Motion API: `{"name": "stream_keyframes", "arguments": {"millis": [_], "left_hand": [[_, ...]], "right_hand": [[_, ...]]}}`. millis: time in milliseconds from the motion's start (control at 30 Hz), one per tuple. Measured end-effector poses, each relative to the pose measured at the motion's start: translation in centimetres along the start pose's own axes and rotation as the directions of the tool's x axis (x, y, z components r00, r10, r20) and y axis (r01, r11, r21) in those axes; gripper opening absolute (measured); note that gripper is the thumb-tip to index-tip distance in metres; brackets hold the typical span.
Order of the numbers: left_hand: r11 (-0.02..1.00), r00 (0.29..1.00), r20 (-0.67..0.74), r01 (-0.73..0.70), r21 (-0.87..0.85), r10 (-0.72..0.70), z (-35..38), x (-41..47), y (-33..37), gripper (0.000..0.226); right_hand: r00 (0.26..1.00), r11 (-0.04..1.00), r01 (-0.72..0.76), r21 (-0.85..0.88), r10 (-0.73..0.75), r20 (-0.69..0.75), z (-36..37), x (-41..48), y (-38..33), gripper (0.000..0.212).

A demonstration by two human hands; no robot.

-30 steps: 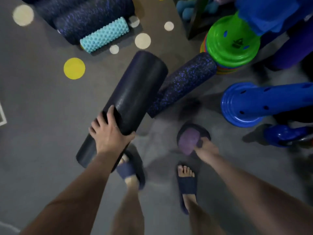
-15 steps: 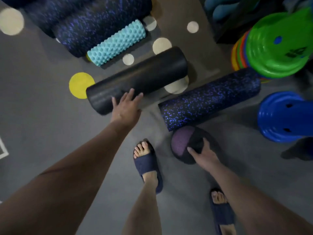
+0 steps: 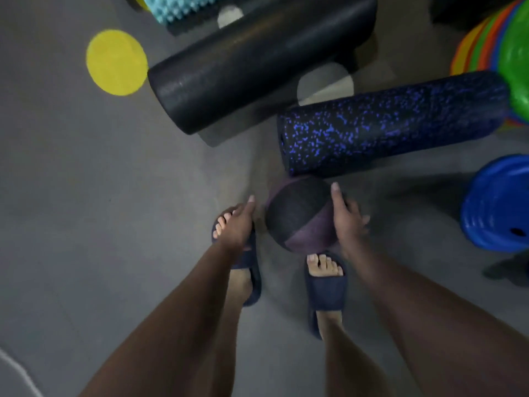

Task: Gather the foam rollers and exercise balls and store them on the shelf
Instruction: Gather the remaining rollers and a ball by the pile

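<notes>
A black and purple exercise ball sits low over the grey floor between my feet. My right hand presses flat against its right side. My left hand hovers a short gap from its left side, fingers apart, holding nothing. A plain black foam roller lies on the floor beyond. A black roller with blue speckles lies just behind the ball. The end of a teal knobbed roller shows at the top edge.
A stack of coloured discs topped by a green one stands at the right, a blue plastic piece below it. A yellow floor dot lies left of the black roller. My sandalled feet flank the ball.
My left hand let go of the black roller, which now lies on the floor, and came down beside the ball. My right hand shifted to the ball's right side.
</notes>
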State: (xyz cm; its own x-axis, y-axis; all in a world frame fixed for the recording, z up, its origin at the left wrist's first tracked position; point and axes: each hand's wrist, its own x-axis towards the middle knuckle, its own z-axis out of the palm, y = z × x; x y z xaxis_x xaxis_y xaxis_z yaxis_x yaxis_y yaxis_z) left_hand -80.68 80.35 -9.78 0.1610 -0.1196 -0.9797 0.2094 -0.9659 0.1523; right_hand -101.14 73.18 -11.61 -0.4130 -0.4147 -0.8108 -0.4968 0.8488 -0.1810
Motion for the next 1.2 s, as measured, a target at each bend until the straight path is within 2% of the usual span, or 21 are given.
{"name": "stream_keyframes", "arguments": {"millis": [67,100,133,200,300,333,400,467,533,600,733,867,933,1000,1033,1100,1200], "left_hand": [[0.964,0.992,0.084,0.112,-0.240,-0.094,2.9,1.1,-0.9,0.060],[0.939,0.991,0.107,0.113,-0.326,-0.082,4.0,1.2,-0.7,0.060],[0.912,0.993,0.098,0.102,-0.396,-0.069,5.0,1.0,-0.4,0.056],[0.879,0.998,0.042,0.068,-0.472,-0.055,5.4,0.1,-0.5,0.058],[0.865,0.998,-0.028,0.041,-0.501,-0.063,3.2,-4.1,-0.3,0.081],[0.860,0.996,-0.074,0.012,-0.511,-0.058,2.2,-7.1,0.5,0.077],[0.822,0.991,-0.123,-0.021,-0.569,-0.060,-0.2,-15.2,3.2,0.051],[0.801,0.991,-0.130,-0.053,-0.596,-0.032,-2.9,-24.6,6.9,0.039],[0.800,0.991,-0.132,-0.089,-0.593,0.012,-6.2,-33.6,10.2,0.041],[0.791,0.983,-0.166,-0.163,-0.590,0.079,-9.8,-41.6,13.5,0.043],[0.732,0.944,-0.220,-0.330,-0.596,0.246,-17.0,-52.9,18.3,0.044],[0.614,0.886,-0.341,-0.464,-0.639,0.314,-22.8,-57.3,21.5,0.042],[0.574,0.863,-0.416,-0.503,-0.647,0.287,-25.6,-57.2,23.0,0.046],[0.528,0.851,-0.467,-0.518,-0.673,0.240,-29.7,-55.6,24.4,0.045],[0.517,0.859,-0.460,-0.505,-0.691,0.224,-32.0,-54.2,25.2,0.046],[0.511,0.873,-0.427,-0.484,-0.710,0.234,-37.0,-51.8,27.3,0.055],[0.549,0.873,-0.404,-0.487,-0.679,0.275,-45.8,-53.0,33.2,0.058]], "right_hand": [[0.996,0.967,-0.050,0.248,0.031,0.080,0.9,1.8,0.5,0.071],[0.991,0.945,-0.070,0.321,0.029,0.132,1.2,2.2,0.6,0.064],[0.983,0.930,-0.091,0.355,0.028,0.179,1.0,2.0,0.9,0.061],[0.974,0.920,-0.105,0.377,0.019,0.225,0.3,0.6,1.3,0.069],[0.978,0.929,-0.078,0.362,0.001,0.207,-2.5,-6.1,-1.6,0.070],[0.972,0.924,-0.096,0.370,0.007,0.233,-3.6,-9.0,-2.9,0.062],[0.942,0.916,-0.159,0.368,0.029,0.336,-6.4,-15.8,-5.5,0.053],[0.912,0.922,-0.158,0.355,-0.002,0.411,-10.0,-23.3,-9.2,0.067],[0.896,0.931,-0.106,0.349,-0.063,0.440,-13.5,-30.5,-14.0,0.081],[0.883,0.936,-0.022,0.351,-0.146,0.446,-17.0,-38.0,-19.5,0.082],[0.804,0.893,0.190,0.408,-0.380,0.457,-21.2,-49.7,-29.3,0.057],[0.746,0.848,0.351,0.398,-0.510,0.428,-19.3,-56.1,-36.5,0.072],[0.743,0.834,0.395,0.386,-0.537,0.399,-16.9,-57.9,-39.6,0.078],[0.705,0.811,0.444,0.381,-0.579,0.409,-14.1,-59.8,-42.7,0.079],[0.688,0.797,0.477,0.370,-0.601,0.407,-12.6,-61.0,-44.3,0.077],[0.702,0.800,0.505,0.325,-0.599,0.385,-9.2,-63.3,-47.8,0.082],[0.724,0.805,0.481,0.347,-0.588,0.360,-3.7,-67.0,-54.5,0.088]]}}
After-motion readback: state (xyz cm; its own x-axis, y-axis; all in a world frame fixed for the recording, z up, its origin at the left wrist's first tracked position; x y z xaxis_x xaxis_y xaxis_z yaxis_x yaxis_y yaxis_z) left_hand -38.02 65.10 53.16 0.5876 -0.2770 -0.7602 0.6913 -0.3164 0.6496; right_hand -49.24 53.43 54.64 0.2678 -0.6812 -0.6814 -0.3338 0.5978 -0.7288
